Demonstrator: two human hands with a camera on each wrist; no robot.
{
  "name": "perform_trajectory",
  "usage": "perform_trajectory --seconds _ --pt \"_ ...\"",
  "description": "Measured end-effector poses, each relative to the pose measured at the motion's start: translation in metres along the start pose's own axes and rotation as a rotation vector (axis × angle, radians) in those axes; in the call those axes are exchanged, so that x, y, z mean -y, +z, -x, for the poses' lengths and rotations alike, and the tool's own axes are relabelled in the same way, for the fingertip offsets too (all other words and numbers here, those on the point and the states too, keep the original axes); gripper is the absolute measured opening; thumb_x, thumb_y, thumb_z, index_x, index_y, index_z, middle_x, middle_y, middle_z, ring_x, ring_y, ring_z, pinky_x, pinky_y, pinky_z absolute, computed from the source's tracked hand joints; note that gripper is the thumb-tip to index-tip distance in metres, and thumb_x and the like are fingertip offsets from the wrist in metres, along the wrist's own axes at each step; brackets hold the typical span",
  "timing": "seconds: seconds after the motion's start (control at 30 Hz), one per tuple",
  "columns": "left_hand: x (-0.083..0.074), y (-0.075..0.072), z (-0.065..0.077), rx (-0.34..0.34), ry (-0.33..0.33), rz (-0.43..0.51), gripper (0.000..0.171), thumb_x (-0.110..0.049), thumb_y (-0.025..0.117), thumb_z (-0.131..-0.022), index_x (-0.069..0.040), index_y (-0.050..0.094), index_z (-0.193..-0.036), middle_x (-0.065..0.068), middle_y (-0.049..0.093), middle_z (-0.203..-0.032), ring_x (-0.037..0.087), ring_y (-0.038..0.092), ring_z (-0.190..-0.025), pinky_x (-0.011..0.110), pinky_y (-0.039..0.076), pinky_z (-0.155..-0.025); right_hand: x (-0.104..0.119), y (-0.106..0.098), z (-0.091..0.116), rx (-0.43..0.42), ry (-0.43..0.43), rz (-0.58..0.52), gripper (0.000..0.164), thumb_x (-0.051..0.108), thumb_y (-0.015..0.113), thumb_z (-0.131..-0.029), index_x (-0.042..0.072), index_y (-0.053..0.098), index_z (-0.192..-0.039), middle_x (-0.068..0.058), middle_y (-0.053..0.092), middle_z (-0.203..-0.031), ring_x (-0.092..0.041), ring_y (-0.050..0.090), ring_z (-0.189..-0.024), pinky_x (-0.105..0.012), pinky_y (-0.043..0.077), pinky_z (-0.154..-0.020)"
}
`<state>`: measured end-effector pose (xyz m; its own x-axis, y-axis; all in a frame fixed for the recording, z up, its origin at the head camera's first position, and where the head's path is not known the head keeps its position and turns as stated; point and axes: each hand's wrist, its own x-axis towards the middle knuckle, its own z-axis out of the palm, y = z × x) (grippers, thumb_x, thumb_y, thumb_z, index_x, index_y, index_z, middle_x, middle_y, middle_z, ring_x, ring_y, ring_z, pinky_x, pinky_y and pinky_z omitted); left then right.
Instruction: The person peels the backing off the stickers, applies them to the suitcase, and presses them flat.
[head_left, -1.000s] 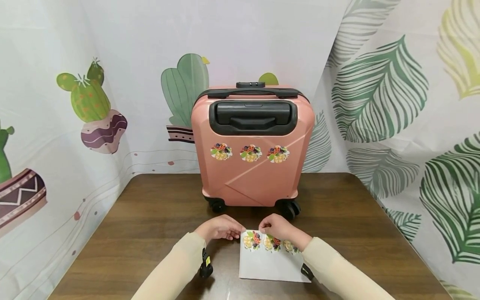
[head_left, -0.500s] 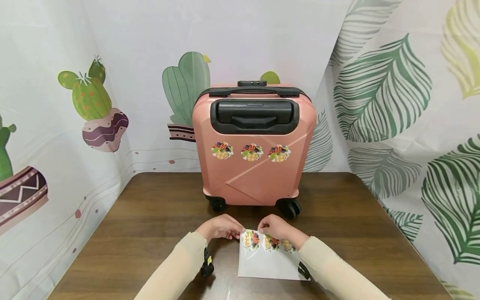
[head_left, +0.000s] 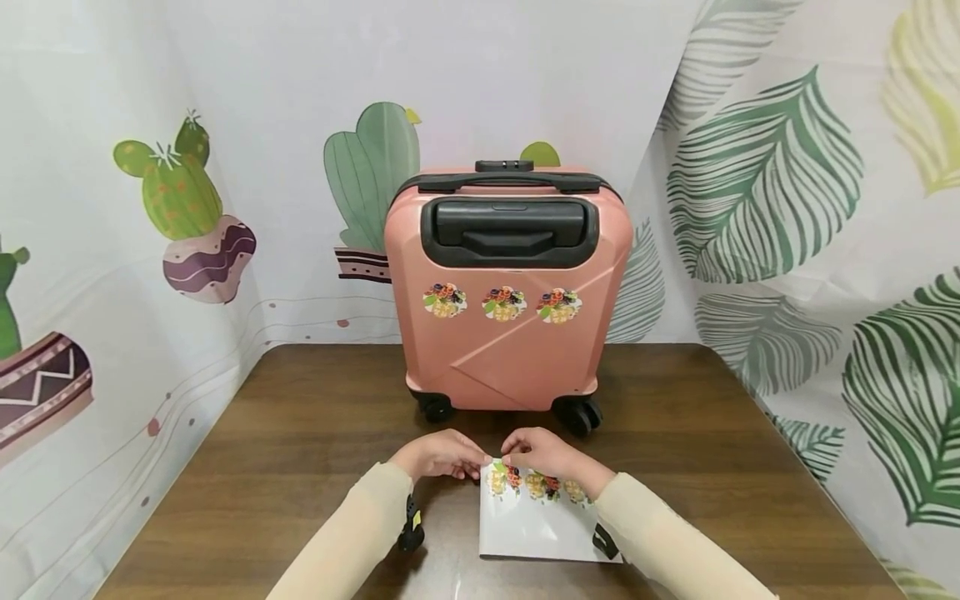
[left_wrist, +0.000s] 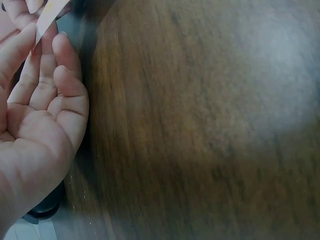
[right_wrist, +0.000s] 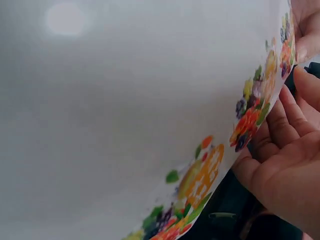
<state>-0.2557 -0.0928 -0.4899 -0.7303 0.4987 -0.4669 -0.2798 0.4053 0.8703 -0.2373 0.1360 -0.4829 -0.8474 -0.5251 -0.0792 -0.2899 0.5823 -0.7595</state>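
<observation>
A white sticker sheet [head_left: 547,529] with three fruit stickers along its top edge is held up over the table in front of the suitcase. My left hand [head_left: 444,456] pinches its top left corner between thumb and fingers, the other fingers loosely curled. My right hand [head_left: 551,454] is at the top edge by the leftmost fruit sticker [head_left: 504,479]. In the right wrist view the right hand [right_wrist: 290,145] has fingers behind the sheet and its thumb at the edge, close to the left hand [right_wrist: 307,32]. The right forearm overlaps the sheet's right side in the head view.
A pink suitcase [head_left: 517,358] stands on its wheels at the back of the brown wooden table [head_left: 300,433], three round fruit stickers [head_left: 503,305] in a row on its front. Behind hangs a white curtain [head_left: 285,167] printed with cacti and leaves.
My right hand has shifted slightly left along the top edge, towards the left corner, its fingers lifting and spreading. The left hand keeps its pinch on the corner.
</observation>
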Motion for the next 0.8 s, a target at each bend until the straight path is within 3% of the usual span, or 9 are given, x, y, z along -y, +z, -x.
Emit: perform_trajectory --seconds 0.47,0.8 --pt "0.001 -0.001 -0.002 0.002 -0.008 0.023 0.017 -0.013 0.066 -0.097 0.002 0.074 -0.102 -0.003 0.063 -0.071 0.01 0.059 -0.071 0.022 0.047 -0.066 0.003 0.001 -0.005 0.005 -0.07 -0.093 0.017 0.009 0.076 -0.091 -0.001 0.064 -0.098 -0.011 0.07 -0.094 -0.008 0.061 -0.086 -0.019 0.051 -0.078" --pt "0.004 -0.003 -0.002 -0.01 -0.018 0.06 0.019 -0.018 0.066 -0.099 -0.01 0.07 -0.083 -0.002 0.064 -0.073 0.01 0.061 -0.072 0.022 0.048 -0.066 0.004 0.011 -0.008 -0.036 -0.077 -0.091 0.011 0.007 0.075 -0.091 0.0 0.065 -0.092 -0.009 0.067 -0.087 -0.008 0.055 -0.078 -0.02 0.048 -0.069"
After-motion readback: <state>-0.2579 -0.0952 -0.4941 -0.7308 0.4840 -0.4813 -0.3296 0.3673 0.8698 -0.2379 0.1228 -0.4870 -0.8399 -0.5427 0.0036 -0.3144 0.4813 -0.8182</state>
